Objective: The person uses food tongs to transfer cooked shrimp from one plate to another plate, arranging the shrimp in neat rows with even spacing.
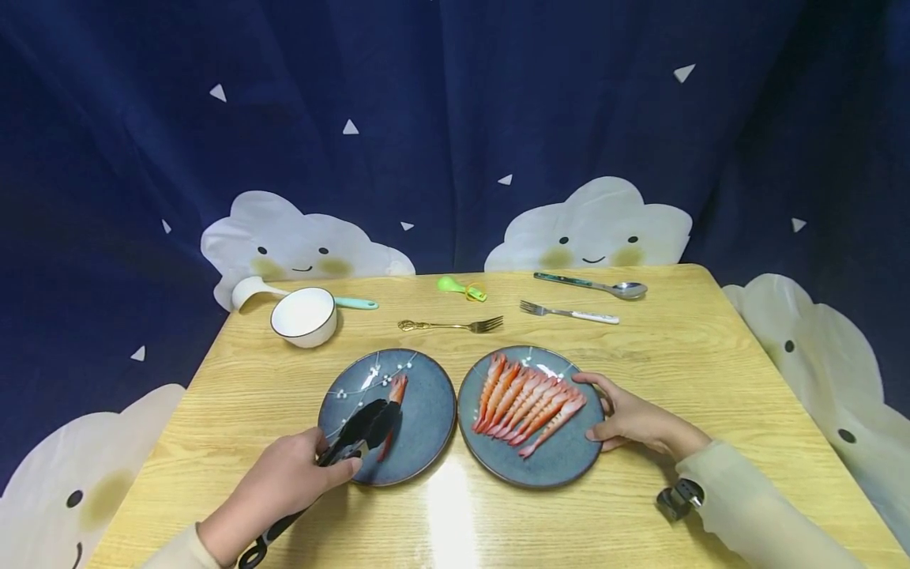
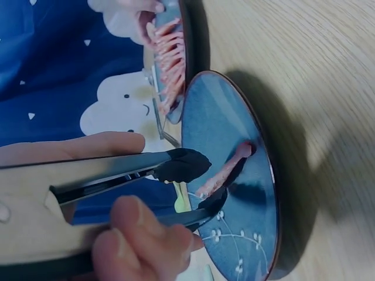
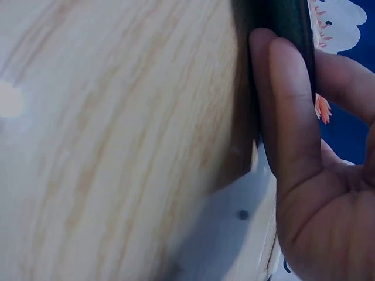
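My left hand (image 1: 287, 474) holds a pair of tongs (image 1: 370, 427) with black tips over the left blue plate (image 1: 429, 407). In the left wrist view the tong tips (image 2: 183, 166) are parted, close to a single shrimp (image 2: 221, 175) that lies on this plate. The head view shows the tongs covering part of that shrimp. My right hand (image 1: 640, 423) grips the right edge of a second blue plate (image 1: 501, 465), thumb and fingers on either side of its rim in the right wrist view. Several orange-red shrimp (image 1: 526, 399) lie in a row on it.
Behind the plates are a gold fork (image 1: 448, 325), a white-handled fork (image 1: 569, 313), a spoon (image 1: 590, 285) and a small green spoon (image 1: 458, 287). At the back left a white bowl (image 1: 304, 316) stands over a ladle (image 1: 355, 303). A dark blue curtain (image 1: 441, 142) hangs behind the table.
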`<state>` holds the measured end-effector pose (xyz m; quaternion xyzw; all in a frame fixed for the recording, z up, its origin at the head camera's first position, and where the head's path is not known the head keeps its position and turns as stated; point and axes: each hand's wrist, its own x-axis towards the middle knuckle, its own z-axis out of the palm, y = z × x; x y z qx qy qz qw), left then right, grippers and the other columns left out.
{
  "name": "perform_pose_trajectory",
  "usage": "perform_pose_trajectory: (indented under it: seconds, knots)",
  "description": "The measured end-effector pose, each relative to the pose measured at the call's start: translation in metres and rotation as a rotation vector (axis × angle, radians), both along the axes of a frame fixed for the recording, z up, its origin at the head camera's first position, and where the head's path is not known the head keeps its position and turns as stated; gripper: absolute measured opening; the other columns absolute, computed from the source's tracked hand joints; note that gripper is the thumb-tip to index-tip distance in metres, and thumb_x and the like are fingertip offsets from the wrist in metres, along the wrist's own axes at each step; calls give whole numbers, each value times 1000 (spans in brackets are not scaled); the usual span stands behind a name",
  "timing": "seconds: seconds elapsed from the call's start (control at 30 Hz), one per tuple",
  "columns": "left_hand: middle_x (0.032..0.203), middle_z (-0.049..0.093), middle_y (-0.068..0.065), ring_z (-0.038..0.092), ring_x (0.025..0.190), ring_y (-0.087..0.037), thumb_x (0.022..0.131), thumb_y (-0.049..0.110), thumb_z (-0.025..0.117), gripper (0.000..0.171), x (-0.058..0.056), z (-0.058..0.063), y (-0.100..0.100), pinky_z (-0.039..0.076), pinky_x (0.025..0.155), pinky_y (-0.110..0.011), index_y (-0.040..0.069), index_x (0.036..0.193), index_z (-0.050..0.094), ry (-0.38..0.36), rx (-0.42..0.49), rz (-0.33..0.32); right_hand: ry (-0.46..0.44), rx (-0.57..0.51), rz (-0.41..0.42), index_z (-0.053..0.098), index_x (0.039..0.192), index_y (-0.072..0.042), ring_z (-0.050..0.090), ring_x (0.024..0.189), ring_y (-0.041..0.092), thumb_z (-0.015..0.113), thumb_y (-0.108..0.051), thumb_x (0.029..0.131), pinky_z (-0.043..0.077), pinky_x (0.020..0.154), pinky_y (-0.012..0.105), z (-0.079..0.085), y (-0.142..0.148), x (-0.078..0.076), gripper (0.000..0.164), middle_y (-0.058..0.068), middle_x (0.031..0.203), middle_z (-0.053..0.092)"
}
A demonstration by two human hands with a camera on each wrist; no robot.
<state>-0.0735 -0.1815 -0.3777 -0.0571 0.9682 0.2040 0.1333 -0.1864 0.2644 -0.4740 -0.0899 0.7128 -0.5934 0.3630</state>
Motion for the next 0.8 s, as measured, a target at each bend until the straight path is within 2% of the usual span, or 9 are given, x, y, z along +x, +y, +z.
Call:
perform_pose_trajectory:
  seconds: [0.3, 0.57, 0.8]
  knots:
    - [64, 48, -2, 44, 58, -15, 62, 65, 61, 58, -6, 0, -2, 34, 48, -28, 10, 76, 52, -73, 3, 2, -5, -23, 4, 7, 137, -20, 57, 81, 31, 64, 3, 74, 47, 60, 46, 5, -1, 2, 88, 25, 107, 42]
    - [59, 46, 0, 42, 54, -14, 65, 56, 64, 47, -6, 1, -4, 33, 48, -28, 11, 67, 50, -30, 30, -28, -7, -28, 5, 7, 137, -20, 58, 82, 31, 64, 3, 74, 47, 61, 46, 5, 0, 1, 88, 25, 108, 43]
    - [59, 46, 0, 41, 55, -14, 64, 58, 64, 48, -5, 2, -3, 32, 48, -28, 11, 69, 51, -11, 28, -35, 1, -12, 15, 7, 137, -20, 57, 81, 30, 65, 2, 74, 47, 60, 45, 3, 0, 0, 88, 25, 107, 42]
